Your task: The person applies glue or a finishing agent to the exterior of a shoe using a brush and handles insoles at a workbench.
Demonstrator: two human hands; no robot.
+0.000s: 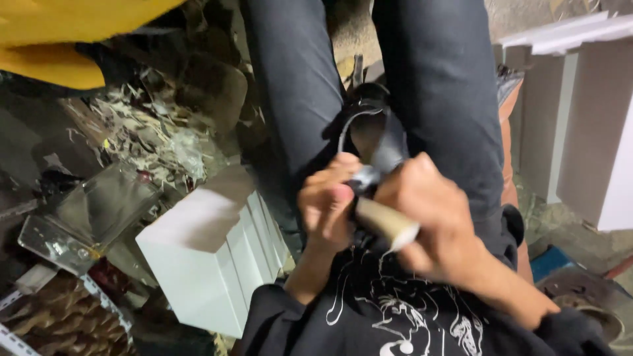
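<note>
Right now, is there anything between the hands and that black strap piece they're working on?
Nothing visible. The left hand pinches the black strap directly, and the right hand holds a pale-handled tool whose tip meets it. The tip itself is hidden behind the fingers.

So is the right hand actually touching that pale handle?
Touching. The head view shows the right hand wrapped around the pale handle, fingers closed over it with no gap.
</note>
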